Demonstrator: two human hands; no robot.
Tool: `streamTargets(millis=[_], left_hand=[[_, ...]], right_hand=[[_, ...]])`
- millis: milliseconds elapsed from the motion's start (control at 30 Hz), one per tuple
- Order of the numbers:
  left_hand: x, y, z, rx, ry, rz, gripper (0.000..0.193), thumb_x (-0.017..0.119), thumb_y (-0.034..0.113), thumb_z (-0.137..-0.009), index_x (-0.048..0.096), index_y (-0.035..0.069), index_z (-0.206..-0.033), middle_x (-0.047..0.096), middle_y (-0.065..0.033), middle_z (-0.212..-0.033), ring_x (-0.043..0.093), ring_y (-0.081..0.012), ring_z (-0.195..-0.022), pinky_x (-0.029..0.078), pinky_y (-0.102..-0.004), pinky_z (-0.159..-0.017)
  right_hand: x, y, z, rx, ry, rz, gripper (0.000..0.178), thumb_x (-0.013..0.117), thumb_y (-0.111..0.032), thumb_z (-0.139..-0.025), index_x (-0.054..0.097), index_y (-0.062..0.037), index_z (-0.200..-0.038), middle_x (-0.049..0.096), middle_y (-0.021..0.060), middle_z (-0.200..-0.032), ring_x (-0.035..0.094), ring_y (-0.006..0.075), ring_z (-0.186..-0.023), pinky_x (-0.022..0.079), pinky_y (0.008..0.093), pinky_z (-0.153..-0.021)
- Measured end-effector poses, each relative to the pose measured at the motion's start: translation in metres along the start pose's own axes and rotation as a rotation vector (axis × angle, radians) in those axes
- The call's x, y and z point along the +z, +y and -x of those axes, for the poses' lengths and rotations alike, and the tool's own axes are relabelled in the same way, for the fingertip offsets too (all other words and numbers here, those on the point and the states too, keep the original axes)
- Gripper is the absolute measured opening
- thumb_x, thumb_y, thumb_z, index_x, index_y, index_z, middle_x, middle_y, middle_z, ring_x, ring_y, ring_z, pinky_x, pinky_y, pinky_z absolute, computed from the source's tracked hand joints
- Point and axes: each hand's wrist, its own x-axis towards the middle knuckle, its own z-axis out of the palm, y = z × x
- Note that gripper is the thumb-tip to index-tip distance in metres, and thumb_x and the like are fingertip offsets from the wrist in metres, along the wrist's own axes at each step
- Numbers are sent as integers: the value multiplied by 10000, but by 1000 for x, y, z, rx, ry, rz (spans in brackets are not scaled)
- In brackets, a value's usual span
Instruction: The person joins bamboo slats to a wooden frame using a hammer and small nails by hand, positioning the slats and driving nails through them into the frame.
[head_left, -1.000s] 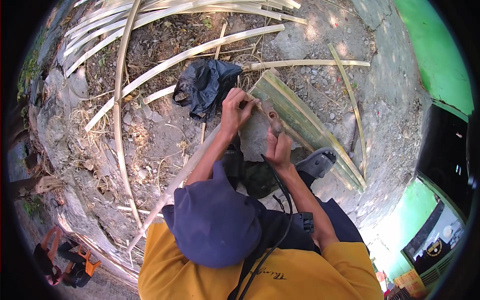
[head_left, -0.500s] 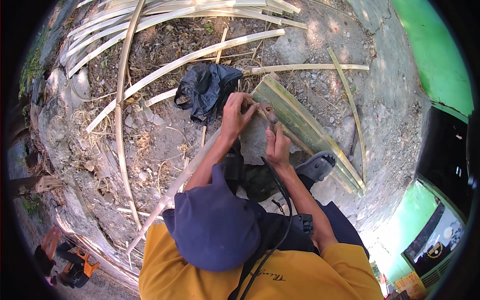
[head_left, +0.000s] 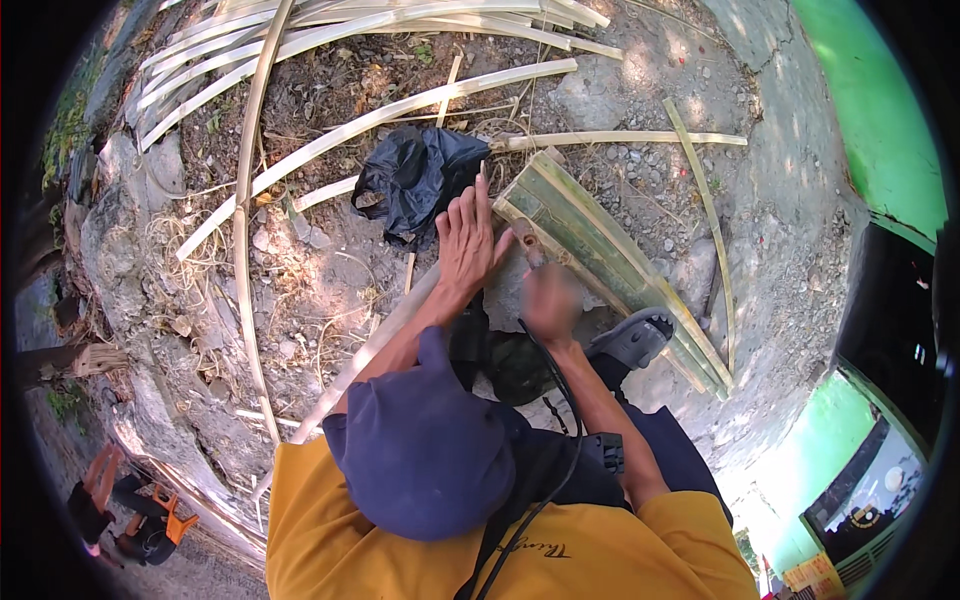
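Left hand (head_left: 468, 243) has opened up since half a second ago: it was curled over the work, now the fingers (head_left: 478, 205) are spread and straight, pointing to 12 o'clock. Right hand (head_left: 550, 298) has blurred out, so it is mid-motion; a second ago it was sharp and closed on a short tool.

Head view, hands:
- Left hand: flat, open, palm down. Fingertips lie over the lower edge of the black plastic bag (head_left: 415, 180). Thumb points to 3 o'clock, toward the near end of the bamboo slats (head_left: 610, 265). Cannot tell if the palm touches ground or a strip underneath.
- Right hand: motion-blurred, just at 4 o'clock of the left hand, near it but apart. Looks bunched up, but whether it grips anything I cannot tell. A short brownish stub (head_left: 530, 245) shows just above it at 11 o'clock, against the slat end.

Head view, work piece:
- Bamboo slats: flat, green-tan, several laid side by side as one bundle, running diagonally from the hands down toward 4 o'clock. Near end touches the thumb area.
- Grey sandal (head_left: 632, 340) rests on the bundle at 4 o'clock of the right hand.
- One pale split strip (head_left: 370, 345) runs under the left forearm toward 7 o'clock.

Head view, surroundings:
- Long pale bamboo strips (head_left: 380, 115) fanned over the dirt ground (head_left: 300, 280) from 12 to 9 o'clock.
- Green wall (head_left: 880, 110) at 2 o'clock.
- Blue cap (head_left: 420, 450) and yellow shirt (head_left: 330, 540) fill the lower middle.
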Motion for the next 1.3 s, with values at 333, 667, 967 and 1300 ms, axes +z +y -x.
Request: streamTargets(millis=[333,667,967,1300], left_hand=[[-7,6,-4,-52,-73,56,1021,722,452,-876,266,-74,-1623,489,-162,-1356,470,-319,-1180,354,-455,-992],[-3,1,-4,-69,-83,75,1001,674,449,-880,269,-114,-1601,478,-199,-1363,451,-355,-1217,334,-476,-1022],[-6,-3,-4,-109,64,292,788,829,377,-825,489,38,-1450,494,-171,-1329,466,-348,-1220,370,-477,-1028],[0,-9,-23,11,217,692,167,870,103,-776,750,47,-877,664,-49,-877,612,-254,-853,532,-369,-762]], right_hand=[[-1,6,-2,-15,7,61,197,532,-198,-1078,548,-15,-1149,631,246,-733,673,490,-715,504,528,-601],[4,6,-13,-36,-22,128,201,528,-174,-1067,541,2,-1163,620,248,-716,659,494,-670,483,522,-566],[-34,-12,-31,-50,-21,64,234,556,-213,-1081,575,-3,-1183,623,235,-741,680,447,-679,498,492,-600],[-102,10,-78,-400,-384,256,246,622,-205,-1043,591,-24,-1206,700,199,-836,710,412,-733,547,473,-633]])
